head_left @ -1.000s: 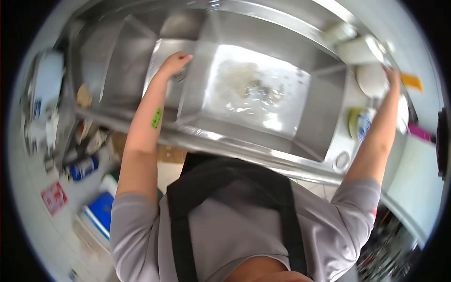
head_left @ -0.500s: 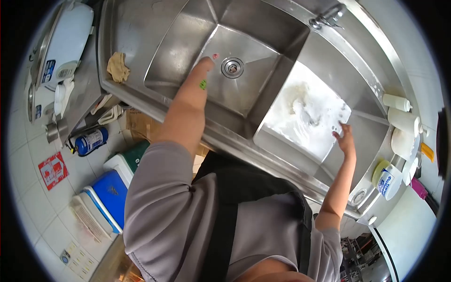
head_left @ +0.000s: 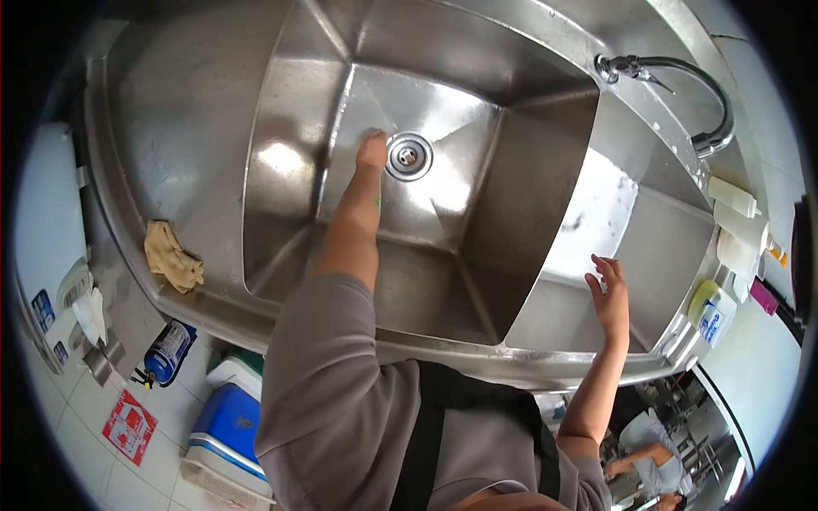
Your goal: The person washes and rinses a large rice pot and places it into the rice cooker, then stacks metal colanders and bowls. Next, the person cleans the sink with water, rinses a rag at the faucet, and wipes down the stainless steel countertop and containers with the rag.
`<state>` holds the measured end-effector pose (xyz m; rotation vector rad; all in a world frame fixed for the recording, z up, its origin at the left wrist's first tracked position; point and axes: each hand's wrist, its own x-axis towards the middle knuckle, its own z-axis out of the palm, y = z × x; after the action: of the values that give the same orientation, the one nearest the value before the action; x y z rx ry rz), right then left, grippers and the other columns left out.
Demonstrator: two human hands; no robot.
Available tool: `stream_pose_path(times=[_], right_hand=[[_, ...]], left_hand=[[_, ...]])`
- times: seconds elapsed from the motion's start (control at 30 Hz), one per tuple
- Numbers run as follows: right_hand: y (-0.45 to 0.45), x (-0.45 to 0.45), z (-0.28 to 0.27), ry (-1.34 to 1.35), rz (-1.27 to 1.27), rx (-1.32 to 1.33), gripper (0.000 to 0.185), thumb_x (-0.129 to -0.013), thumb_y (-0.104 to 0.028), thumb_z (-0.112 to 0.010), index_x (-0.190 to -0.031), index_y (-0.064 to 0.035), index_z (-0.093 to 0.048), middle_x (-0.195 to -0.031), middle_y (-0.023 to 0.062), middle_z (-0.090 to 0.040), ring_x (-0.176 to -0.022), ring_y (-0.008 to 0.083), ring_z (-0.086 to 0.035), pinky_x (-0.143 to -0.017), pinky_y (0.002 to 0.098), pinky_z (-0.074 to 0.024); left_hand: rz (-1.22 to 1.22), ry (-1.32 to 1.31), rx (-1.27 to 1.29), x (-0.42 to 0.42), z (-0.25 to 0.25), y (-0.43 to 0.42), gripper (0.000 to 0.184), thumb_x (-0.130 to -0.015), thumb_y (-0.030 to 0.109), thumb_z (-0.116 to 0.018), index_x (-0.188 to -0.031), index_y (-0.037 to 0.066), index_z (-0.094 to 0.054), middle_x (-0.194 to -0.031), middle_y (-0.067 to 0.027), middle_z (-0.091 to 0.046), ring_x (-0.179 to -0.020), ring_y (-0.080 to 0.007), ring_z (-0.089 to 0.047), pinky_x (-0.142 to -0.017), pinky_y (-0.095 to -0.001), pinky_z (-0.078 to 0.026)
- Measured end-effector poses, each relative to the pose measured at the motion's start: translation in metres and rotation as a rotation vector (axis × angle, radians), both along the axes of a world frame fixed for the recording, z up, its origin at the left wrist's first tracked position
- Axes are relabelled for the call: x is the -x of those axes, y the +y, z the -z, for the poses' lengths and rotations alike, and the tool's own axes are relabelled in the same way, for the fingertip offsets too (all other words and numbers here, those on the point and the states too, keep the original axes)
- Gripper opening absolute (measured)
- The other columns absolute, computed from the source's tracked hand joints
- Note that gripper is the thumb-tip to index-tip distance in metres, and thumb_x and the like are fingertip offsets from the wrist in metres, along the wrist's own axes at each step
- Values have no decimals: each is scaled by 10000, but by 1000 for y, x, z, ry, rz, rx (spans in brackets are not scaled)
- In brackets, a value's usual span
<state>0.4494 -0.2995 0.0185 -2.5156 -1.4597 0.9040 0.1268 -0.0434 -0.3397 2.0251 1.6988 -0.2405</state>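
Note:
My left hand (head_left: pixel 372 151) reaches down into the left basin (head_left: pixel 528 183) of a steel double sink, beside the round drain (head_left: pixel 410 157). Seen from above, it looks compact, its fingers hidden beneath it; whether it holds anything does not show. A small green mark is on that forearm. My right hand (head_left: pixel 609 294) hovers above the right basin (head_left: pixel 660 247) with fingers spread and nothing in them. White foamy water (head_left: pixel 588 217) lies in that basin, just beyond the fingertips. A chrome faucet (head_left: pixel 724 94) curves over the far side.
A tan cloth (head_left: pixel 170 257) lies on the left drainboard. White bottles (head_left: pixel 740 217) and a labelled tub (head_left: pixel 709 313) line the right ledge. On the floor at left are a blue extinguisher (head_left: pixel 166 353) and a blue cooler (head_left: pixel 228 417). Another person (head_left: pixel 652 451) is at lower right.
The view has turned and moved nearer the left basin. The small red bit near my left hand no longer shows. My right hand has drawn back from the foam's edge.

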Motion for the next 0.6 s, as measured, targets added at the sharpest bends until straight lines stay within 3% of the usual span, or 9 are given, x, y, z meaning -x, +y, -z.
stream_pose_path(times=[0.1, 0.13, 0.23, 0.3, 0.37, 0.5, 0.6], right_hand=[[-8, 0, 6, 36, 61, 33, 291, -763, -85, -559, -1043, -14, -520, -998, 145, -500, -917, 294, -504, -786, 333, -410], [-10, 1, 8, 25, 79, 55, 291, -763, -84, -558, -1043, -15, -519, -1003, 147, -500, -925, 295, -502, -786, 334, -408], [-14, 7, 13, -21, 105, 129, 293, -760, -80, -560, -1043, -18, -517, -1006, 154, -498, -938, 305, -495, -787, 334, -402], [-15, 12, 11, 38, 67, 100, 296, -755, -83, -566, -1040, -22, -519, -1009, 155, -496, -941, 312, -490, -790, 337, -400], [-21, 11, 11, 34, 90, 124, 301, -748, -91, -576, -1037, -26, -520, -1009, 154, -495, -941, 314, -488, -791, 339, -400], [-35, 2, 17, -14, 121, 181, 308, -745, -103, -583, -1036, -26, -518, -1002, 150, -496, -933, 313, -488, -787, 339, -401], [-33, 2, 23, -22, 120, 177, 310, -746, -109, -583, -1038, -28, -518, -1002, 148, -497, -929, 315, -489, -787, 340, -402]], left_hand=[[-296, -466, 355, -23, -10, -14, 159, -755, 82, -433, -849, 57, -558, -952, -133, -544, -944, -267, -511, -801, -346, -411], [268, -306, 131, -23, -11, -22, 161, -739, 85, -455, -852, 66, -568, -936, -126, -546, -940, -270, -510, -783, -361, -414], [168, -397, 121, -34, 19, -29, 130, -748, 69, -453, -822, 61, -560, -897, -144, -548, -827, -285, -549, -727, -361, -429], [230, -394, -7, -33, 33, -34, 119, -747, 69, -456, -796, 62, -564, -874, -124, -541, -810, -298, -539, -677, -337, -436], [83, -385, 26, -33, 33, -41, 113, -748, 65, -456, -789, 57, -561, -860, -125, -534, -797, -302, -536, -669, -344, -432], [151, -421, -18, -29, 28, -42, 94, -742, 63, -456, -762, 43, -546, -848, -125, -526, -795, -300, -534, -674, -352, -430], [138, -394, 141, -36, 22, -38, 119, -753, 73, -448, -799, 42, -553, -946, -136, -523, -852, -292, -530, -717, -364, -429]])
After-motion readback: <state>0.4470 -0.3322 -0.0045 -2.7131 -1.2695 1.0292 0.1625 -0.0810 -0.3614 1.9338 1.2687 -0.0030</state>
